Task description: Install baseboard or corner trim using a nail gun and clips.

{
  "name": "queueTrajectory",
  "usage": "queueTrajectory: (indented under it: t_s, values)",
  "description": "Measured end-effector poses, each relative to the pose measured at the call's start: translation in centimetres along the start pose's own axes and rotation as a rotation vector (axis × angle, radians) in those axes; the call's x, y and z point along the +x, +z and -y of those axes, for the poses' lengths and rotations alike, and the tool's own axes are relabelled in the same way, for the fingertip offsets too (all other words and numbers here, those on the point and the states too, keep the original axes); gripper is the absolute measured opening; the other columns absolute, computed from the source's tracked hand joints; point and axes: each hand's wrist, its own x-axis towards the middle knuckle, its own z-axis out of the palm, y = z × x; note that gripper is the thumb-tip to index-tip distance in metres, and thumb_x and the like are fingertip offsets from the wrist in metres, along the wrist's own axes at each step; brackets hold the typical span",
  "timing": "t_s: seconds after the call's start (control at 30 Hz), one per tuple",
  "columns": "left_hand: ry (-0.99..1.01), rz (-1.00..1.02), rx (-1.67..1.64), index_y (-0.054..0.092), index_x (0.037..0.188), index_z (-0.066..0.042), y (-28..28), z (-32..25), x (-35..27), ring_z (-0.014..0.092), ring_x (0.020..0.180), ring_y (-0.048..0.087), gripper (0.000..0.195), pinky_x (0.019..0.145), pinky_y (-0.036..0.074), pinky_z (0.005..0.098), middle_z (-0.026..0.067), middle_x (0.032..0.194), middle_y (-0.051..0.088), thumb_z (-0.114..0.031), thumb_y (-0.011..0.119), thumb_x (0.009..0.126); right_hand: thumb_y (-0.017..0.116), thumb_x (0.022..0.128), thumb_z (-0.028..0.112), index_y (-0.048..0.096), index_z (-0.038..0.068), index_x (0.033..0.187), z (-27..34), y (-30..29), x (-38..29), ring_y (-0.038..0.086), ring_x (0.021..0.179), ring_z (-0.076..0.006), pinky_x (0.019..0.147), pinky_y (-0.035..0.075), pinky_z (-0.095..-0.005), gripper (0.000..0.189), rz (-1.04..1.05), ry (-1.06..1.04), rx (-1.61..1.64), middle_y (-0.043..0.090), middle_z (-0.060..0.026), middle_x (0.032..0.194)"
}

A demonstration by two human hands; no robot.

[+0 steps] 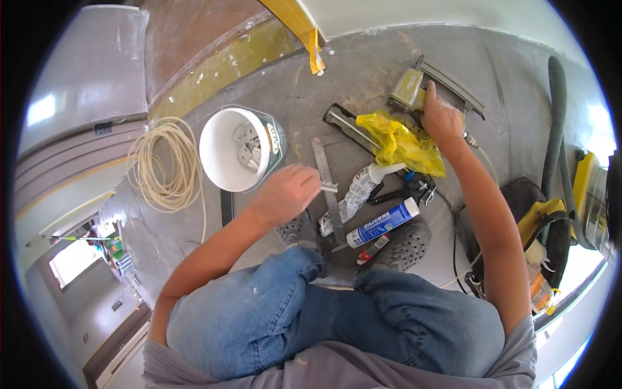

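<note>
My left hand [286, 190] is closed on a small pale metal piece [329, 186], held over a steel ruler [326, 180]. Near it stands a white bucket [206, 150] with small parts inside. My right hand [441, 115] grips the handle of a pneumatic nailer [408, 90] lying on the floor, its magazine pointing right. Beside that hand is a crumpled yellow plastic bag [398, 143], partly over a caulking gun's frame [347, 124]. Between my feet and the bag lie a blue silicone cartridge [383, 222], a used foil sealant pack with a nozzle [351, 200] and a red-and-white utility item [373, 249].
A coiled pale air hose [163, 165] lies left of the bucket. At the right are a black-and-yellow tool bag [534, 221] and a grey corrugated hose [555, 126]. Yellow tape [315, 51] hangs from an edge at the top.
</note>
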Motion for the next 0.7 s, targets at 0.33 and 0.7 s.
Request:
queueTrajectory:
  t_s: [0.33, 0.7]
  values:
    - [-0.448, 0.171, -0.465, 0.065, 0.096, -0.005, 5.7, -0.7, -2.0, 0.034, 0.086, 0.064, 0.016, 0.076, 0.051, 0.0421, 0.0123, 0.091, 0.065, -0.019, 0.069, 0.089, 0.05, 0.089, 0.009, 0.034, 0.0, 0.151, 0.3, -0.3, 0.4, 0.07, 0.096, -0.0381, 0.082, 0.055, -0.0467, 0.064, 0.022, 0.001, 0.037, 0.069, -0.0219, 0.112]
    - [-0.473, 0.18, -0.591, 0.07, 0.098, -0.006, 7.9, -0.9, -2.0, 0.039, 0.088, 0.066, 0.017, 0.077, 0.051, 0.0471, 0.0161, 0.09, 0.07, -0.02, 0.067, 0.088, 0.062, 0.087, 0.017, 0.031, 0.005, 0.155, 1.4, -0.8, 0.5, 0.07, 0.097, -0.0364, 0.081, 0.055, -0.0465, 0.075, 0.062, 0.059, 0.0, 0.07, -0.0185, 0.115]
